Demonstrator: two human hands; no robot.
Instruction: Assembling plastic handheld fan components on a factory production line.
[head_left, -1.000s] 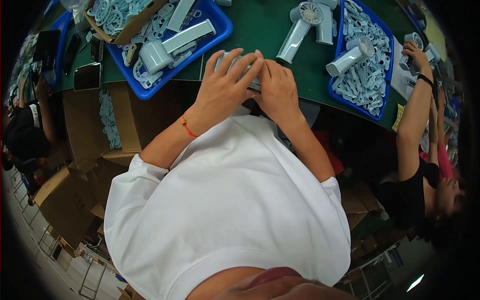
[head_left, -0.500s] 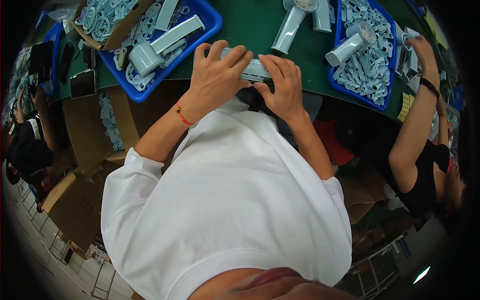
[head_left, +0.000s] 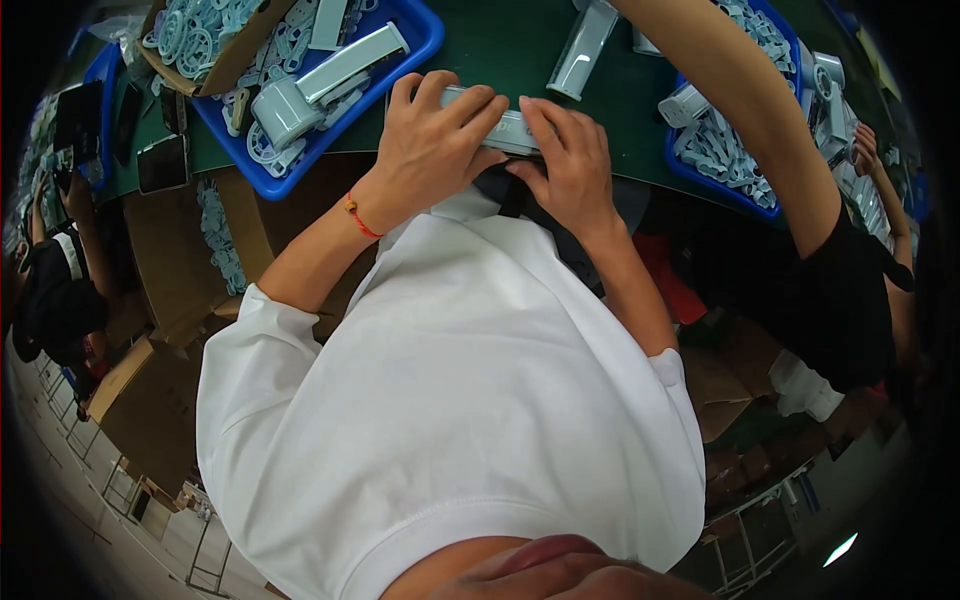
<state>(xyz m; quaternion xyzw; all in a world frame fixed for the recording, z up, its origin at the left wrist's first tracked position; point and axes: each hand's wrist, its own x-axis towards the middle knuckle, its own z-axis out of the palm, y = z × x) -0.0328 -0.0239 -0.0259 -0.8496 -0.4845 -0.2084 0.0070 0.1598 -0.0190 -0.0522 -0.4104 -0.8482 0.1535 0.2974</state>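
My left hand [head_left: 430, 135] and my right hand [head_left: 572, 165] grip a long, pale plastic casing [head_left: 512, 131] between them at the near edge of the green table. The fingers of both hands lie over its top and the thumbs press at its near side. Much of the casing is hidden under the left fingers. Left of my hands, a blue tray [head_left: 420, 60] holds pale plastic parts. A long housing [head_left: 352, 65] and a rounded housing [head_left: 284, 112] lie on that pile.
A co-worker's bare arm [head_left: 745, 90] reaches in from the right, over a second blue tray [head_left: 690, 180] of small pale parts. Beyond my hands lies a glossy pale handle [head_left: 583, 55]. A phone [head_left: 164, 165] and a cardboard box [head_left: 240, 70] are at the left.
The co-worker's arm has swung leftward across the right tray, toward the pale pieces at the far side. My hands keep their grip on the casing, shifting only slightly.
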